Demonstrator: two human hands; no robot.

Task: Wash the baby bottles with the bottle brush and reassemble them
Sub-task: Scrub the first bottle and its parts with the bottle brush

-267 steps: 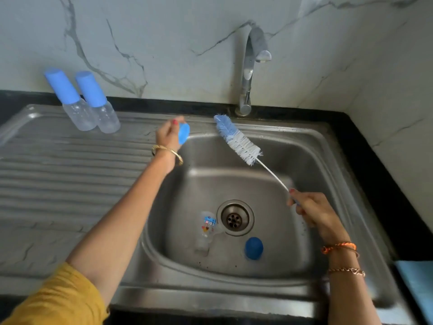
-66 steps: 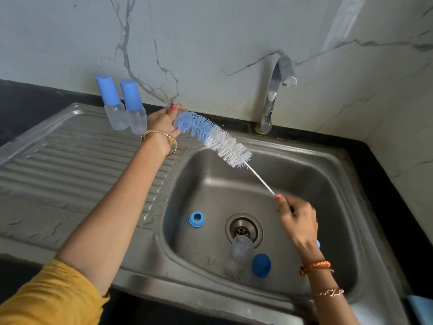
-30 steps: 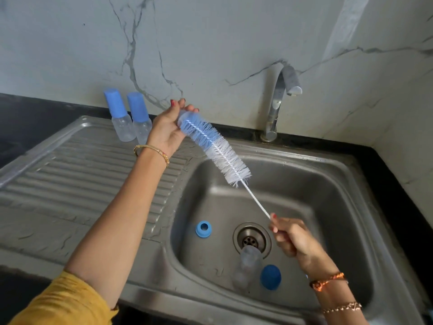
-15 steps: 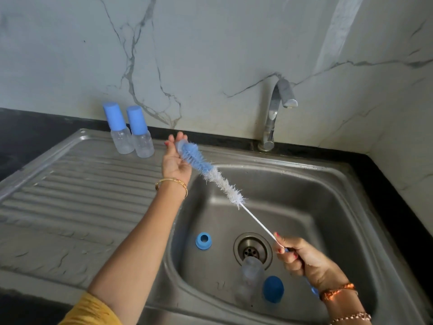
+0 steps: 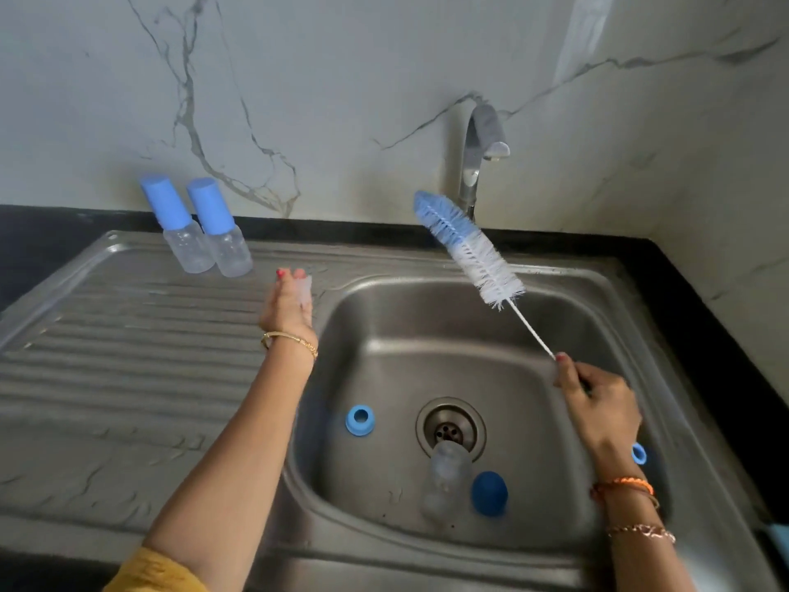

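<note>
Left hand (image 5: 287, 307) first: fingers pinch a small clear piece, likely the teat (image 5: 305, 289), held up over the seam between drainboard and basin. Right hand (image 5: 597, 403) is curled round the thin wire stem of the bottle brush (image 5: 467, 252), low on the handle; the bristle head is up in the air near the tap (image 5: 478, 155), touching nothing.

Moving outward, in the sink (image 5: 597, 301) we see a blue ring (image 5: 360, 420) left of the drain (image 5: 450, 427), a clear bottle body (image 5: 444, 476) lying partly over the drain, and a blue cap (image 5: 489, 493) just beside it. Two capped bottles (image 5: 200, 232) stand upright at the back of the drainboard, touching each other.

We judge the step in hand is scrubbing the teat. To do it well, we should bring the brush tip back to the teat's open side, keep the pinch on its rim so it can't squash, and twist gently. The bottle body, ring and cap look unwashed or unassembled.
</note>
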